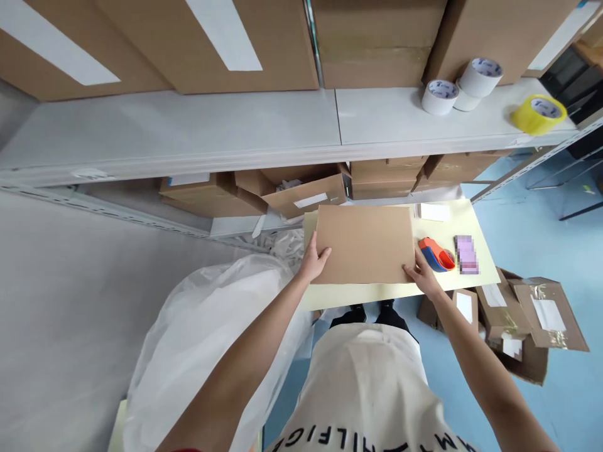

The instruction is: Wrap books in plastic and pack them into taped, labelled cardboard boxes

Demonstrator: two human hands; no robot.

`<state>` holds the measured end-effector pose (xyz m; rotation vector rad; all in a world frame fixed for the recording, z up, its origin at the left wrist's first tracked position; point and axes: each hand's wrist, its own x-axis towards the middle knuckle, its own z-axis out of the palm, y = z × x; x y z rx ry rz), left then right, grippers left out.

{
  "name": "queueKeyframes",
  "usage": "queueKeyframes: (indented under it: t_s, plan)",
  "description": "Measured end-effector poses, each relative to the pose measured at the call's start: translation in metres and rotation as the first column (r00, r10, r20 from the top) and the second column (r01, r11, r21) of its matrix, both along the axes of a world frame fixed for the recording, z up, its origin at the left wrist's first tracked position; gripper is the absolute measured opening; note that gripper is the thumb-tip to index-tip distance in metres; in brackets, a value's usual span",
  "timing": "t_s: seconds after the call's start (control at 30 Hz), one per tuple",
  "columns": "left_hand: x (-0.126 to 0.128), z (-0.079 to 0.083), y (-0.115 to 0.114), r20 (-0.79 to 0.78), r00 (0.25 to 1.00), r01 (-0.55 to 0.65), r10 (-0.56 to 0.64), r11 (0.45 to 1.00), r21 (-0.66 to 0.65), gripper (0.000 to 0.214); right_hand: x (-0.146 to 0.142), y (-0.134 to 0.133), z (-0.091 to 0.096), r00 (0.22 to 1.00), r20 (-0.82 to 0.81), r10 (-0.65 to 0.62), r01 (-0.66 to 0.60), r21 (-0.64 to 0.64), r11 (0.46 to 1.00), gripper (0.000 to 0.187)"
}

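Observation:
A flat brown cardboard piece (365, 243), seemingly a folded box, is held over the pale yellow table (475, 251). My left hand (314, 258) grips its left edge, thumb on top and fingers underneath. At the lower right corner, my right hand (421, 271) pinches it the same way, the thumb lying on the upper face. Just right of that hand sits a red and blue tape dispenser (437, 254). A blurred purple item (466, 254) lies beyond it, and a small white stack (434, 212) rests at the table's back edge.
Above the table runs a grey shelf (211, 129) with large cartons, white tape rolls (440, 97) and a yellow tape roll (538, 115). A big translucent plastic bag (211, 326) bulges at the left. Used cardboard boxes (506, 314) lie on the blue floor at right.

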<state>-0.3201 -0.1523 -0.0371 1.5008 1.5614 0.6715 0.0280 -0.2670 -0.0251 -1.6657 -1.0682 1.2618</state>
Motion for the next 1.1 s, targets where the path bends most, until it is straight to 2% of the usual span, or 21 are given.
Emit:
queueKeyframes:
  t_s: [0.1,0.23,0.3,0.4,0.47,0.5,0.57,0.63,0.7,0.8,0.87,0.93,0.97,1.03,1.1]
  plan:
    - [0.002,-0.007,-0.009,-0.032,0.999,-0.039,0.038,0.999,-0.011,0.079,-0.008,-0.018,-0.005,0.996,-0.005,-0.085,0.085,-0.007,0.996,0.080]
    - [0.003,-0.014,-0.020,-0.022,0.997,-0.075,0.074,0.996,-0.051,0.082,-0.016,-0.021,-0.004,0.973,0.160,-0.166,0.173,-0.028,0.985,0.075]
    - [0.001,-0.015,-0.024,-0.027,0.998,-0.063,0.061,0.996,-0.065,0.082,-0.014,-0.023,-0.003,0.969,0.203,-0.138,0.151,-0.048,0.987,0.071]
    - [-0.002,-0.009,-0.027,-0.095,0.995,-0.033,0.027,0.998,-0.059,0.080,0.004,-0.030,-0.002,0.958,0.278,-0.073,0.075,0.001,0.997,0.062]
    - [-0.001,0.001,-0.026,-0.187,0.982,-0.023,0.020,1.000,-0.015,0.082,0.026,-0.034,-0.003,0.890,0.446,-0.092,0.081,0.044,0.996,0.055]
    - [0.003,0.008,-0.024,-0.240,0.971,-0.018,0.023,1.000,0.024,0.083,0.039,-0.034,-0.005,0.828,0.551,-0.100,0.091,0.044,0.995,0.052]
    - [0.018,0.026,-0.019,-0.335,0.942,0.016,0.023,0.993,0.114,0.086,0.062,-0.029,-0.012,0.692,0.721,-0.034,0.083,-0.033,0.996,0.047]
    - [0.046,0.045,-0.011,-0.400,0.916,0.101,-0.021,0.979,0.179,0.082,0.078,-0.017,-0.020,0.607,0.783,0.137,0.033,-0.196,0.980,0.043]
    - [0.086,0.064,-0.002,-0.440,0.890,0.224,-0.120,0.955,0.193,0.072,0.087,-0.002,-0.029,0.571,0.767,0.291,-0.022,-0.341,0.940,0.040]
    - [0.160,0.085,0.017,-0.449,0.829,0.435,-0.333,0.889,0.144,0.053,0.094,0.010,-0.041,0.577,0.730,0.366,-0.075,-0.399,0.914,0.027]
    - [0.210,0.091,0.030,-0.418,0.767,0.566,-0.487,0.820,0.084,0.045,0.105,0.004,-0.045,0.640,0.700,0.316,-0.111,-0.323,0.940,0.020]
    - [0.256,0.089,0.041,-0.355,0.713,0.655,-0.605,0.756,0.028,0.043,0.120,-0.013,-0.044,0.765,0.597,0.240,-0.163,-0.182,0.970,0.023]
    - [0.276,0.086,0.045,-0.305,0.705,0.669,-0.640,0.743,-0.013,0.045,0.129,-0.023,-0.041,0.833,0.512,0.209,-0.180,-0.105,0.978,0.027]
    - [0.309,0.077,0.049,-0.149,0.704,0.671,-0.695,0.719,-0.181,0.057,0.144,-0.043,-0.033,0.936,0.304,0.178,-0.192,0.017,0.981,0.036]
    - [0.332,0.067,0.049,0.046,0.700,0.667,-0.713,0.629,-0.399,0.067,0.155,-0.059,-0.025,0.979,0.127,0.162,-0.174,0.087,0.981,0.041]
